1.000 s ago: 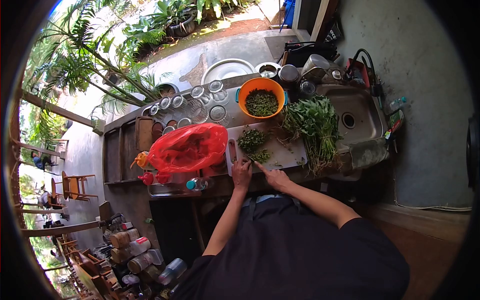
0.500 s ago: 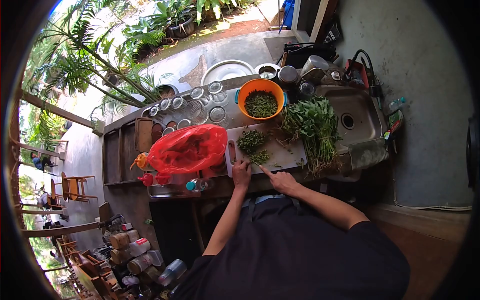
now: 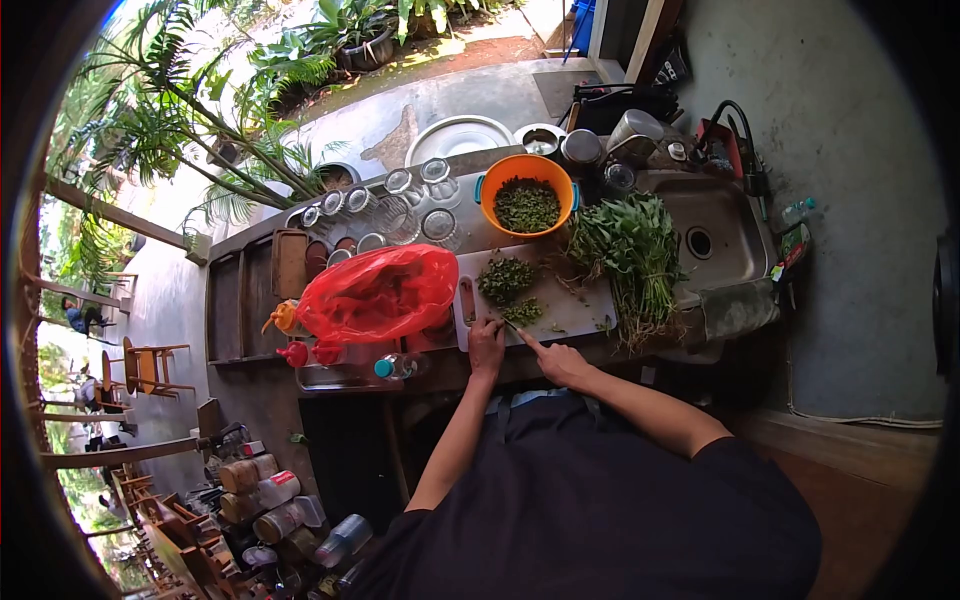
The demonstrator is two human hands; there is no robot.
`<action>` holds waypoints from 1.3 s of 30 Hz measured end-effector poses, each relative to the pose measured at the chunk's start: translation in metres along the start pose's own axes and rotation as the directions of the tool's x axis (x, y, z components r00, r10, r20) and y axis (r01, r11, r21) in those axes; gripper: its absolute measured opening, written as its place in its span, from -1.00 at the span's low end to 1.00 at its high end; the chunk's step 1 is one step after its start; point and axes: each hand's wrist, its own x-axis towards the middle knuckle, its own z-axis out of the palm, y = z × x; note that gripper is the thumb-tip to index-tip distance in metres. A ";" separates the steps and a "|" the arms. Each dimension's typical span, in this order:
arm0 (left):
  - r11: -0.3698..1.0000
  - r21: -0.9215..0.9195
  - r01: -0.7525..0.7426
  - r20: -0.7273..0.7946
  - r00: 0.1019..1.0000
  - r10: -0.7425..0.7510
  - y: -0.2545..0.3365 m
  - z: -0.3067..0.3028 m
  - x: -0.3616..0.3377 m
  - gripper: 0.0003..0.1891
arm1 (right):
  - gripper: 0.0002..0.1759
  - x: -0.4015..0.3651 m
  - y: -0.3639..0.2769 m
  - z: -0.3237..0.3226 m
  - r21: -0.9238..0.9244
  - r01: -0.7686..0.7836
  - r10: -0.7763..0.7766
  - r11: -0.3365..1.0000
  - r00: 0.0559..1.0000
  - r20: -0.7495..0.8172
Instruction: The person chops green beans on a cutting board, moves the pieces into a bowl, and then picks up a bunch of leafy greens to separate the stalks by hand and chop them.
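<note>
A white cutting board (image 3: 578, 306) lies on the counter in front of me. A heap of chopped greens (image 3: 505, 278) sits on it, with a smaller bundle of green stems (image 3: 522, 312) near its front edge. My left hand (image 3: 487, 346) rests at the board's front edge, fingers curled down on that bundle. Just to the right, my right hand (image 3: 560, 362) grips what looks like a thin knife pointing up-left at the stems. Behind the board, an orange bowl (image 3: 486, 203) holds more chopped greens. A big bunch of uncut leafy greens (image 3: 632, 250) lies across the board's right end.
A red plastic bag (image 3: 380, 292) bulges left of the board, with small bottles (image 3: 396, 367) below it. Upturned glasses (image 3: 400, 205) and a metal tray (image 3: 458, 136) stand behind. A steel sink (image 3: 728, 212) with pots is at the right, against a wall.
My right hand has drawn back slightly toward the counter's front edge and then held. My left hand stays on the stems. The view has shifted a little.
</note>
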 end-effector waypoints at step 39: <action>0.996 0.086 -0.016 -0.002 1.000 0.016 0.008 -0.007 0.000 -0.90 | -0.18 -0.004 -0.006 -0.011 -0.060 0.016 -0.019 0.998 0.999 -0.042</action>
